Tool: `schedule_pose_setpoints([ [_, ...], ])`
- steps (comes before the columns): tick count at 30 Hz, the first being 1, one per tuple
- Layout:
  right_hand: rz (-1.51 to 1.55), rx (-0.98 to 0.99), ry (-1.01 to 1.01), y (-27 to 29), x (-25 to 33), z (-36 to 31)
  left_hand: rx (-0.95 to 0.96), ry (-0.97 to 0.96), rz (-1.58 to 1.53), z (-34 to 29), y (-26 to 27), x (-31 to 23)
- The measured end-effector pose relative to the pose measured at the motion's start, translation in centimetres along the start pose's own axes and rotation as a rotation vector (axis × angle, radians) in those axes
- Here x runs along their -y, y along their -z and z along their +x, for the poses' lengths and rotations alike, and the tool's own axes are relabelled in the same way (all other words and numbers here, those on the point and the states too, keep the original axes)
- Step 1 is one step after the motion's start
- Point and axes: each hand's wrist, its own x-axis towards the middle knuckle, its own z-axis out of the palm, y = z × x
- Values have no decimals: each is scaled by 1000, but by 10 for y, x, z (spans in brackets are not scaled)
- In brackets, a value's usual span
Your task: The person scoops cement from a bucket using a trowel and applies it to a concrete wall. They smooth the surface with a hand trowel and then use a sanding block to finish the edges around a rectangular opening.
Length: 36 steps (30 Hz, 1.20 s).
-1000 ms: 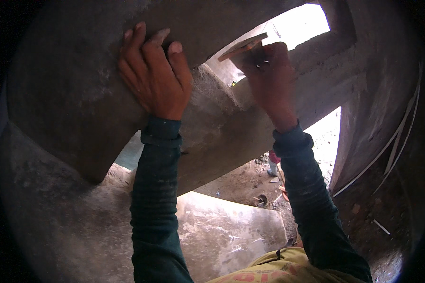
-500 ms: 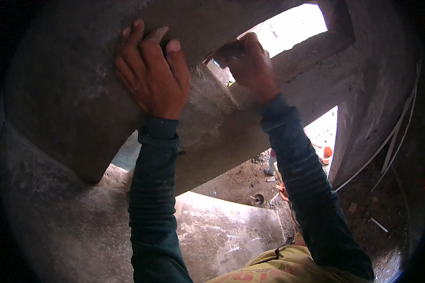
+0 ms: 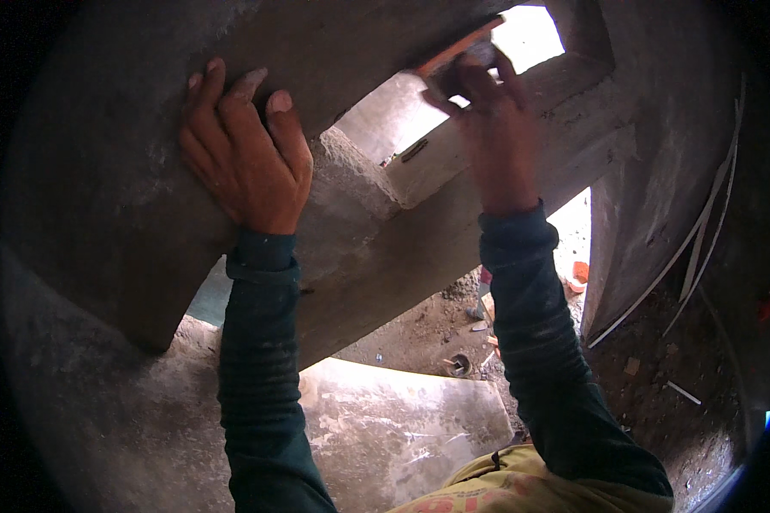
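Note:
My left hand (image 3: 246, 158) lies against the grey concrete surface (image 3: 145, 111), fingers stretched out and apart, holding nothing. At the upper middle, my right hand (image 3: 498, 141) is closed round a flat tool with a straight orange edge (image 3: 459, 45). Motion blurs this hand, and its fingers cover most of the tool, so its exact kind cannot be told. The tool lies along the upper edge of a slot-like opening in the concrete, with bright light behind. Below the hand runs the opening's lower ledge (image 3: 453, 158), which has a small dark mark on it.
A sloping concrete beam (image 3: 376, 269) crosses under my forearms. Lower down are a pale concrete slab (image 3: 402, 427) and a dirt floor with a round dark container (image 3: 459, 366) and an orange bucket (image 3: 579, 275). Long thin pale strips (image 3: 701, 227) lean along the right.
My right hand has moved up and right along the opening, bringing the tool's orange edge into sight. The whole view has shifted slightly; my left hand stays against the concrete.

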Motion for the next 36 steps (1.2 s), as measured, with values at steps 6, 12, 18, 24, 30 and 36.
schedule_pose_setpoints([
  [6, 218, 190, -334, -12, -39, -17, 39, 20, -18, -4, 1, 1],
  [12, 333, -57, -42, 34, -15, 16, 37, 9, 15, -8, 3, 2],
  [18, -132, -62, 10, 16, -11, 19, 45, -14, 65, -14, 6, 7],
  [24, 285, 183, -306, -19, -26, -24, 51, 21, 32, -14, 8, 3],
  [30, -97, -198, 247, 74, -4, 52, 67, -11, -1, -5, 5, -7],
  [36, -222, -116, 28, 42, 12, 59, 98, -29, 52, 5, 7, -10],
])
